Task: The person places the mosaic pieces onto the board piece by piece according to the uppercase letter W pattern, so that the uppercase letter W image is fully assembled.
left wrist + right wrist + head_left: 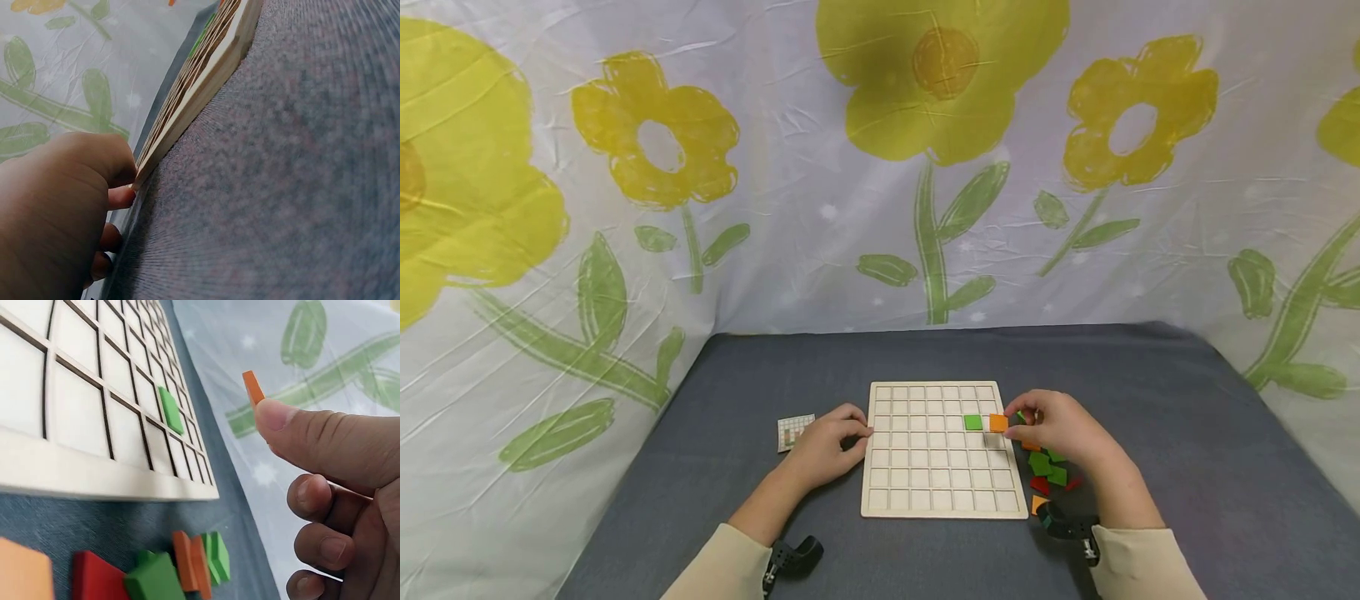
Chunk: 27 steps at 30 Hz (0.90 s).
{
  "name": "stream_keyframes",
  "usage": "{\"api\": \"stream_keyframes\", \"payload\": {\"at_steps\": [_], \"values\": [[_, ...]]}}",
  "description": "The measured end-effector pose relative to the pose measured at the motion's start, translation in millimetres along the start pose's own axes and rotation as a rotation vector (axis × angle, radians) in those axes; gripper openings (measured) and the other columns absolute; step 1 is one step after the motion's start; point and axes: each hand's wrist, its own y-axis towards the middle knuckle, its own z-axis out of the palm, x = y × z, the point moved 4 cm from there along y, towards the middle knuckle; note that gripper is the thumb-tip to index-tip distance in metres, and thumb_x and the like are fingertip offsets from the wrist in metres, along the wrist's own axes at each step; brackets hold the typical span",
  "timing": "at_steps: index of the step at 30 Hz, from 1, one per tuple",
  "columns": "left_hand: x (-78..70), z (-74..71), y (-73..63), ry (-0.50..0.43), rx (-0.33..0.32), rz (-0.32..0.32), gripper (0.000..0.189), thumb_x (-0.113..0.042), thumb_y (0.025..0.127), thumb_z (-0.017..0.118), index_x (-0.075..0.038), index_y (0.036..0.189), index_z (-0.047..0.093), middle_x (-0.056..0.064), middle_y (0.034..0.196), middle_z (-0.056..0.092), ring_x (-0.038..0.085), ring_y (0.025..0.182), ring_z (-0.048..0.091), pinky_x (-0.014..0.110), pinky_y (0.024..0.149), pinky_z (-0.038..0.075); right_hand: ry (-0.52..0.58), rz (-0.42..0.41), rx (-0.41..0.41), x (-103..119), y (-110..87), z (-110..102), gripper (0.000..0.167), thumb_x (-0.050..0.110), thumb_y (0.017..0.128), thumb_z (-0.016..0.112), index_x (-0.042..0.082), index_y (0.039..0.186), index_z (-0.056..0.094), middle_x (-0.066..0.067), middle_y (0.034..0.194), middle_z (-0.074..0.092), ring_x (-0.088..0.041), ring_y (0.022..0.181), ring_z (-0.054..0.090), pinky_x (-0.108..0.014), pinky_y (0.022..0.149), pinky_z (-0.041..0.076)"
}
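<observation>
A pale wooden grid board (931,512) lies on the dark cloth. My left hand (826,443) is at its left side, where thumb and finger pinch the board's edge (187,100) in the left wrist view. Between thumb and finger of my right hand (1063,427) is an orange square tile (998,423), held above the right part of the board. The right wrist view shows this orange tile (252,387) raised, seen nearly edge-on. Left of it, a green tile (973,422) sits in one of the board's cells.
Loose green tiles (1039,463), red tiles (1040,484) and orange tiles (1038,504) lie along the board's right side, partly under the right hand. A small card with a printed grid (795,432) lies left of the board. Behind the table hangs a flowered curtain (790,167).
</observation>
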Motion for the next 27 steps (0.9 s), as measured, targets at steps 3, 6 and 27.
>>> {"api": "stream_keyframes", "payload": {"at_steps": [3, 6, 27], "values": [[0.2, 1.2, 0.2, 0.008, -0.001, 0.010, 0.011, -0.015, 0.096, 0.074, -0.014, 0.105, 0.081, -0.005, 0.109, 0.063, 0.007, 0.086, 0.061, 0.031, 0.077, 0.054, -0.024, -0.020, 0.024, 2.2, 0.3, 7.3, 0.020, 0.018, 0.086, 0.084, 0.011, 0.102, 0.075, -0.002, 0.079, 0.048, -0.016, 0.061, 0.040, -0.030, 0.054, 0.034], [0.1, 1.2, 0.2, 0.011, -0.011, 0.019, 0.011, -0.014, 0.095, 0.075, -0.014, 0.104, 0.081, -0.005, 0.108, 0.063, 0.007, 0.086, 0.061, 0.031, 0.076, 0.054, -0.054, -0.046, 0.049, 5.3, 0.9, 15.6, 0.018, 0.018, 0.086, 0.084, 0.013, 0.100, 0.076, 0.000, 0.074, 0.047, -0.016, 0.061, 0.041, -0.030, 0.055, 0.034], [2.3, 2.3, 1.6, 0.011, 0.002, -0.020, 0.011, -0.016, 0.097, 0.073, -0.016, 0.104, 0.081, -0.006, 0.108, 0.063, 0.007, 0.084, 0.059, 0.031, 0.076, 0.054, -0.233, -0.011, 0.001, 14.8, 7.7, 42.6, 0.015, 0.015, 0.088, 0.080, 0.013, 0.102, 0.077, 0.001, 0.063, 0.045, -0.014, 0.054, 0.036, -0.032, 0.056, 0.029]]}}
